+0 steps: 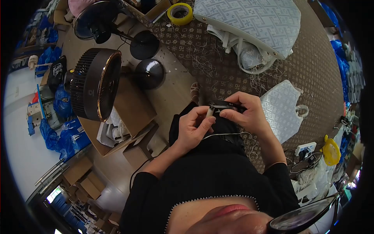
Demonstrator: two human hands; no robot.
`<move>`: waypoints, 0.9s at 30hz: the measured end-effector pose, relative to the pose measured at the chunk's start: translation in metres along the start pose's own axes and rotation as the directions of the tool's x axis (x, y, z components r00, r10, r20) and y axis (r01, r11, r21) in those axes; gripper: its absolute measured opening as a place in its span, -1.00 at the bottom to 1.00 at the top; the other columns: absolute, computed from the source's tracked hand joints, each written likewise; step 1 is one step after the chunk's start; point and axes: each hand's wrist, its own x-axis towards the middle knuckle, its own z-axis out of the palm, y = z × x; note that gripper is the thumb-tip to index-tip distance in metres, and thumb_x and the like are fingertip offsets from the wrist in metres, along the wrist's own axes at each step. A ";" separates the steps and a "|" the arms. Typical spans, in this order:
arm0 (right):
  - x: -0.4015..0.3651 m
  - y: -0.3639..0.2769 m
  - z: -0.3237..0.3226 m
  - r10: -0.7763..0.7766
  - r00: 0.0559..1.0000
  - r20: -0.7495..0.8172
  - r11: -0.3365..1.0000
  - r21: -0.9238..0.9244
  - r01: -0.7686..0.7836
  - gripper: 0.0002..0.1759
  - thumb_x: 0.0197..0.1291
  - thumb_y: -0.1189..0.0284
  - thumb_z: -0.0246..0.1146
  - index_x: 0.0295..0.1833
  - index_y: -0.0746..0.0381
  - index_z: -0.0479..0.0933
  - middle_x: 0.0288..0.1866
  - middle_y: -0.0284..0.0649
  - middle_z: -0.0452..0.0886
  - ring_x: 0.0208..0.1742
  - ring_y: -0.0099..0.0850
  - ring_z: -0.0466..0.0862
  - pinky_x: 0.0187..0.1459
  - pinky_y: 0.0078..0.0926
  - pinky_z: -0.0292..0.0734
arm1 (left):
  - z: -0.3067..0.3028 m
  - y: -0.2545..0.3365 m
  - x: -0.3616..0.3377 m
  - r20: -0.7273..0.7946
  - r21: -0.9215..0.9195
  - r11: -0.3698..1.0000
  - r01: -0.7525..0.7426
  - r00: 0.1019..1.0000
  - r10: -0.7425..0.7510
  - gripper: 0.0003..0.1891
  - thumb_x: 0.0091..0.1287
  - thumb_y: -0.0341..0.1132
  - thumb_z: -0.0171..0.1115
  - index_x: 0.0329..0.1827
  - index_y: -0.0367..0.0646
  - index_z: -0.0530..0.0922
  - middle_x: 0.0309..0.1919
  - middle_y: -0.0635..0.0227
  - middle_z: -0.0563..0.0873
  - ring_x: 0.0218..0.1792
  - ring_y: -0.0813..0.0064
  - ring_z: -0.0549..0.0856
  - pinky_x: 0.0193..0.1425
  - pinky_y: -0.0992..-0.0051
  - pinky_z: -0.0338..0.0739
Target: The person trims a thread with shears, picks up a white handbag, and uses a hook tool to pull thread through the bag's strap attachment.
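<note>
My left hand [194, 125] is closed above my lap, pinching a short cream tube-like piece [210, 112] between thumb and fingers. My right hand [246, 110] grips small black thread snips [223, 105], their blades reaching left to the top of the cream piece. Below both hands, a thin white cord [228, 134] runs across my dark clothing toward the right. On the patterned floor to the right lies a flat pale grey-blue patterned bag piece [282, 111] with a small loop at its edge.
A larger patterned bag [249, 23] with white handles lies ahead among loose thread trimmings, beside a yellow tape roll [180, 14]. To the left stand a dark fan [95, 84] and an open cardboard box [134, 105]. A power strip [306, 149] sits at right.
</note>
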 end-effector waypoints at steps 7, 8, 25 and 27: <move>0.000 0.000 0.000 0.007 1.000 -0.001 0.999 -0.043 -0.007 -0.69 -0.08 0.36 0.47 -0.28 0.31 0.57 -0.50 -0.30 0.59 -0.52 -0.63 0.50 -0.48 -0.66 0.40 | 0.000 0.002 0.000 -0.017 0.033 0.999 0.033 0.999 -0.032 -0.72 0.32 -0.39 0.17 0.04 -0.31 0.43 -0.24 0.30 0.62 -0.30 0.61 0.61 -0.37 0.61 0.58; 0.000 0.000 -0.001 0.016 1.000 -0.002 0.999 -0.041 -0.016 -0.69 -0.08 0.36 0.47 -0.28 0.31 0.57 -0.50 -0.30 0.59 -0.53 -0.63 0.50 -0.48 -0.66 0.40 | 0.000 0.003 0.000 -0.019 0.041 0.999 0.034 0.999 -0.033 -0.72 0.32 -0.39 0.18 0.03 -0.31 0.43 -0.25 0.30 0.62 -0.30 0.62 0.61 -0.37 0.61 0.58; -0.002 -0.004 0.000 -0.017 1.000 -0.007 0.996 -0.090 0.017 -0.68 -0.10 0.35 0.48 -0.28 0.30 0.57 -0.48 -0.29 0.60 -0.52 -0.59 0.52 -0.47 -0.64 0.42 | 0.006 0.000 0.002 -0.134 0.121 0.992 -0.029 0.990 0.045 -0.74 0.22 -0.39 0.31 -0.10 -0.25 0.46 -0.42 0.42 0.63 -0.46 0.75 0.59 -0.42 0.72 0.50; -0.002 -0.006 -0.001 -0.005 1.000 -0.018 0.995 -0.101 0.003 -0.68 -0.11 0.35 0.48 -0.29 0.29 0.57 -0.47 -0.29 0.60 -0.52 -0.57 0.53 -0.46 -0.64 0.43 | 0.005 -0.002 0.001 -0.143 0.163 0.986 -0.039 0.988 0.063 -0.72 0.20 -0.38 0.33 -0.11 -0.24 0.45 -0.41 0.42 0.63 -0.45 0.75 0.59 -0.41 0.72 0.50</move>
